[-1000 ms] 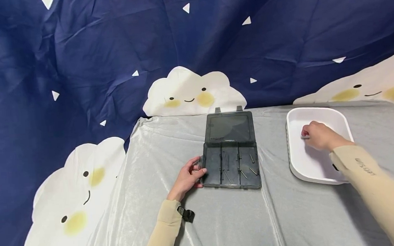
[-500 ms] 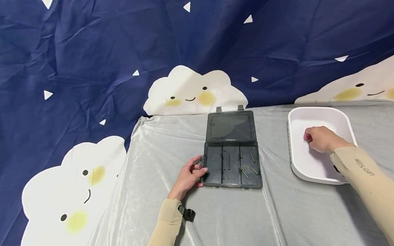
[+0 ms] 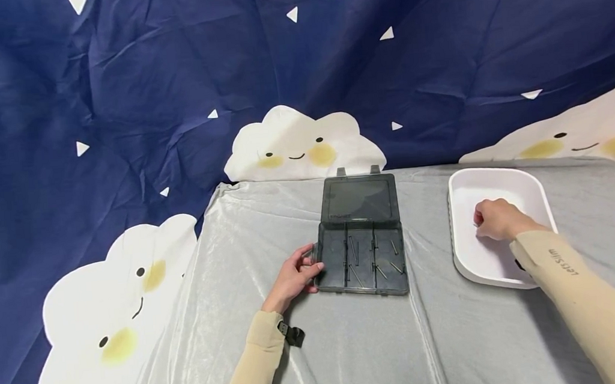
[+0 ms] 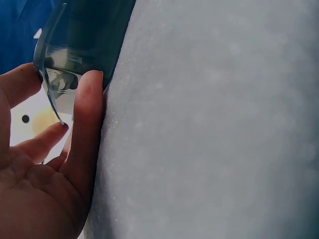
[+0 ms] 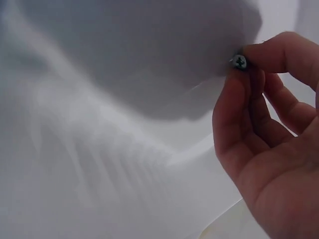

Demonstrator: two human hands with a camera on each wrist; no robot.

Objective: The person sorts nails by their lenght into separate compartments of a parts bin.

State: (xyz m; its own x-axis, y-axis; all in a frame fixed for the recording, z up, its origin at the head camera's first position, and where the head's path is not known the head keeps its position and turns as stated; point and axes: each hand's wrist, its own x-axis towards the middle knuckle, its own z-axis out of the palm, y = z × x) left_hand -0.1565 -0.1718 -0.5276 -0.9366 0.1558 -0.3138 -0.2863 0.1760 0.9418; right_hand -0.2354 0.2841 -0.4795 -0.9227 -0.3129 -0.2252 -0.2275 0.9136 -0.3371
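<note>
In the right wrist view, my right hand pinches a screw between thumb and fingertips, its cross-slotted head facing the camera. In the head view this hand is over the inside of a white tray, and the screw mostly hides behind the fingers. At the middle, a dark see-through compartment box lies with its lid folded back. My left hand grips the box's left side, thumb on the near side and fingers behind a clear curved part. Several thin screws lie in the box's middle and right compartments.
Grey velvety cloth covers the table, with a raised crease running between box and tray. Behind it hangs a dark blue curtain with white triangles and smiling clouds. A black strap is on the left wrist.
My right hand's fingertips have shifted slightly down and toward me inside the tray; the metal piece that showed at them earlier is now nearly hidden. The left hand and box stay put.
</note>
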